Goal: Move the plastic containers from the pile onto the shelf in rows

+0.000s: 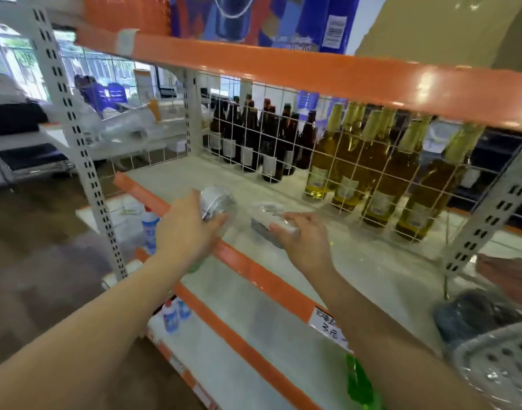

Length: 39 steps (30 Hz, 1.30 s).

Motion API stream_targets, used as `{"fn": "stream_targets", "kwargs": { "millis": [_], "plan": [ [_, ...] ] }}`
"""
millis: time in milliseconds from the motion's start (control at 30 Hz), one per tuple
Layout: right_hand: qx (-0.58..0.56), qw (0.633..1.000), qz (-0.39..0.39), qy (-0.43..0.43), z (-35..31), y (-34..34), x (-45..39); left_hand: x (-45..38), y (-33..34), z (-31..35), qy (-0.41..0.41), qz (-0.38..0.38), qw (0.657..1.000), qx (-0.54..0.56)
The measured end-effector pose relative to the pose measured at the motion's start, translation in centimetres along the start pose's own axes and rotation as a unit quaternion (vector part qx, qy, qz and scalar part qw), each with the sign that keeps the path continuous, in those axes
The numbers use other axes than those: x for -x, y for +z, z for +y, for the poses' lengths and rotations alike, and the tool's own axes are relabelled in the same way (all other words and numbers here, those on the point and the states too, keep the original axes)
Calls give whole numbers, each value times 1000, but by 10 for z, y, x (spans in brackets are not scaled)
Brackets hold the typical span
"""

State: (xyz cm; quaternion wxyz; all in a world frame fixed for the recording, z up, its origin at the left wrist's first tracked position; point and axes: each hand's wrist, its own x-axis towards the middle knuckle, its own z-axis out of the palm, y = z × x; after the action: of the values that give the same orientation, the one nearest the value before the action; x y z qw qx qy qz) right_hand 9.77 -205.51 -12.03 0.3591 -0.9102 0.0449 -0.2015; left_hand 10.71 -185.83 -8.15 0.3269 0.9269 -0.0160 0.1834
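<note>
Clear plastic containers [218, 204] gripped in both hands.

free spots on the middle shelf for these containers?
Shelf is bare from the orange front edge back to the wire grid, left and right of both hands. Crowded only behind the grid: brown bottles, yellow bottles.

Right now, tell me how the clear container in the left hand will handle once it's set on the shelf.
The clear container looks see-through and empty, so probably light and easily nudged. Its round body, held tilted by the left hand, suggests it would roll if laid on its side. The shelf board looks smooth, so it may slide when pushed.
</note>
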Motion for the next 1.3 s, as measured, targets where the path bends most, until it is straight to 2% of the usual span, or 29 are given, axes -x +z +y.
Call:
{"fn": "stream_targets", "kwargs": {
  "millis": [100, 233, 333, 433, 567, 733, 867, 1067, 1133, 1200, 1300],
  "plan": [
    [-6, 999, 40, -19, -19, 41, -34, -51, -5, -34, -2, -4, 1000, -25],
    [-28, 997, 23, 72, -45, 95, -79, -124, -9, -82, -3, -36, 999, -16],
    [27, 997, 4, 73, -61, 131, -110, -178, -8, -110, -1, -81, 997, -13],
    [2, 994, 28, 110, -71, 156, -131, -225, 0, -130, 2, -112, 993, 25],
    [10, 990, 47, 134, -70, 176, -156, -266, 26, -145, -26, -127, 986, 108],
    [20, 989, 76, 124, -59, 188, -195, -318, 65, -152, -40, -131, 980, 144],
    [38, 987, 65, 142, -49, 196, -220, -351, 98, -166, -17, -129, 980, 150],
    [61, 982, 49, 170, -46, 215, -240, -386, 118, -181, -61, -120, 972, 192],
    [51, 981, 43, 185, -46, 222, -244, -394, 120, -184, -72, -140, 964, 216],
    [18, 975, 78, 205, -50, 231, -251, -406, 126, -189, -75, -191, 951, 230],
    [-79, 939, 145, 302, -66, 241, -259, -412, 131, -198, -30, -257, 951, 166]
  ]
}}
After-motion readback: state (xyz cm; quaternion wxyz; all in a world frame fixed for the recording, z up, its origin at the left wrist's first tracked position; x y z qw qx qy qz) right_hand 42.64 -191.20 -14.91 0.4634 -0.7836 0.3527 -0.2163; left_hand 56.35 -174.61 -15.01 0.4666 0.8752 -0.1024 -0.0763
